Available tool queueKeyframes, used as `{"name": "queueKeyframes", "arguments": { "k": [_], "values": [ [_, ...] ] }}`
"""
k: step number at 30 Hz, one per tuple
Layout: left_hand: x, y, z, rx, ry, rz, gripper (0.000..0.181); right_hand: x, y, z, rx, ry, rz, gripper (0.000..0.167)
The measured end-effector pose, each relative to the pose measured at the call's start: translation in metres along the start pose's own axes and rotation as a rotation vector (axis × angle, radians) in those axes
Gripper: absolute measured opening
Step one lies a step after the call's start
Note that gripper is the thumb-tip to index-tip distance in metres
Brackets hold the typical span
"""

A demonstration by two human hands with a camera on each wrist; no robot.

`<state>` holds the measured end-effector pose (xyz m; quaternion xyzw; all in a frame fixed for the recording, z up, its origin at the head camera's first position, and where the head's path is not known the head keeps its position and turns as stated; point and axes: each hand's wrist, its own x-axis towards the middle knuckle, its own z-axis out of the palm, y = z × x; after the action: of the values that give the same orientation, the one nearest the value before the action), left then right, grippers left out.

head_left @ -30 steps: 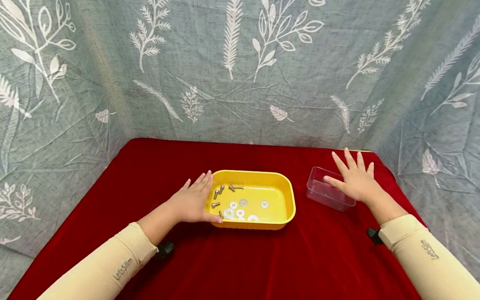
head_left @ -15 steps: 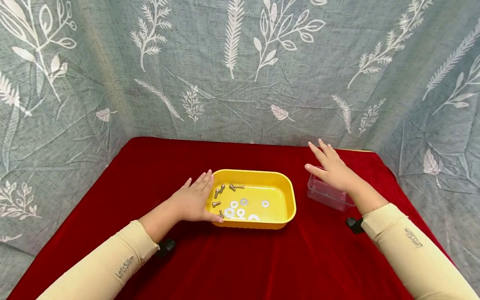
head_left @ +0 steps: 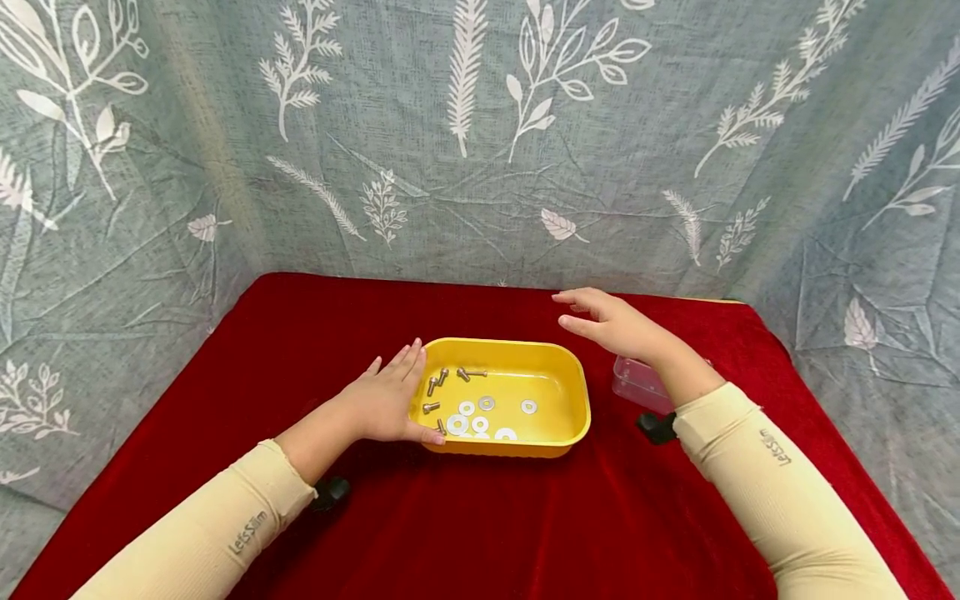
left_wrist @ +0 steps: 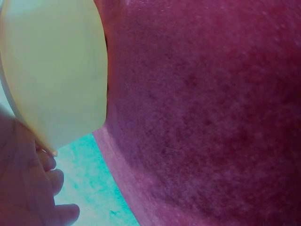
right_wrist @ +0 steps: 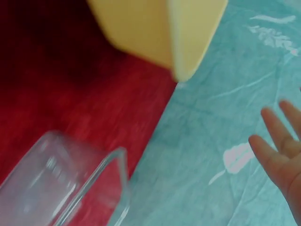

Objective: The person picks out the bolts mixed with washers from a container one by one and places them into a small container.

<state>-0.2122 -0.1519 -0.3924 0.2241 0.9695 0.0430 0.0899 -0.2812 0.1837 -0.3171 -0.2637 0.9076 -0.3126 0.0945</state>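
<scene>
A yellow tray (head_left: 510, 350) stands on the red cloth, with several bolts (head_left: 432, 386) along its left side and several flat washers (head_left: 457, 425) toward the front. My left hand (head_left: 386, 404) rests on the tray's left end, fingers straight, thumb at the front rim. In the left wrist view the fingers (left_wrist: 55, 181) lie against the tray's yellow wall (left_wrist: 56, 70). My right hand (head_left: 618, 323) is in the air beyond the tray's right end, fingers extended and touching nothing. Below that wrist is a clear plastic box (head_left: 637, 385), partly hidden by the forearm; the right wrist view shows its rim (right_wrist: 94, 176).
Red velvet cloth (head_left: 465, 525) covers the table. A grey-green curtain (head_left: 420, 208) with white leaf prints hangs behind and at both sides. Black wrist devices sit under both wrists, the right one (head_left: 656, 427) close to the clear box.
My right hand has moved left from above the clear box toward the yellow tray, turning sideways, and its forearm now covers more of the box. The left hand and tray have stayed put.
</scene>
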Motion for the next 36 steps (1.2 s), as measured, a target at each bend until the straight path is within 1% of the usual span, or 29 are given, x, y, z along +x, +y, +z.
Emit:
{"name": "queueKeyframes", "arguments": {
  "k": [2,5,7,13,17,19,24,27,30,36],
  "values": [
    [0.0,0.0,0.0,-0.001,0.003,0.002,0.125,0.006,-0.004,0.003,0.045,-0.03,0.008,0.048],
    [0.0,0.0,0.001,0.002,0.0,-0.002,0.125,0.016,-0.01,0.009,0.07,-0.067,-0.006,0.041],
    [-0.001,-0.001,0.001,0.0,0.002,-0.004,0.125,0.023,-0.014,0.015,0.082,-0.096,-0.024,0.038],
    [-0.004,-0.002,0.001,-0.013,-0.004,-0.007,0.125,0.045,-0.03,0.037,0.099,-0.208,-0.117,0.031],
    [-0.005,0.0,-0.001,-0.016,-0.009,0.0,0.125,0.058,-0.037,0.052,0.062,-0.283,-0.197,0.028],
    [-0.005,0.001,-0.002,-0.016,-0.014,-0.002,0.125,0.063,-0.04,0.06,0.034,-0.323,-0.218,0.027],
    [-0.005,0.002,-0.004,-0.007,-0.025,-0.006,0.127,0.072,-0.046,0.083,-0.028,-0.414,-0.218,0.03],
    [-0.005,0.0,-0.003,0.004,-0.019,0.0,0.128,0.076,-0.047,0.098,-0.049,-0.448,-0.241,0.031],
    [-0.006,0.0,-0.002,0.012,-0.014,0.004,0.128,0.079,-0.049,0.11,-0.051,-0.482,-0.277,0.033],
    [-0.006,0.0,-0.004,0.003,-0.033,0.007,0.127,0.083,-0.049,0.127,-0.035,-0.536,-0.302,0.033]
  ]
}}
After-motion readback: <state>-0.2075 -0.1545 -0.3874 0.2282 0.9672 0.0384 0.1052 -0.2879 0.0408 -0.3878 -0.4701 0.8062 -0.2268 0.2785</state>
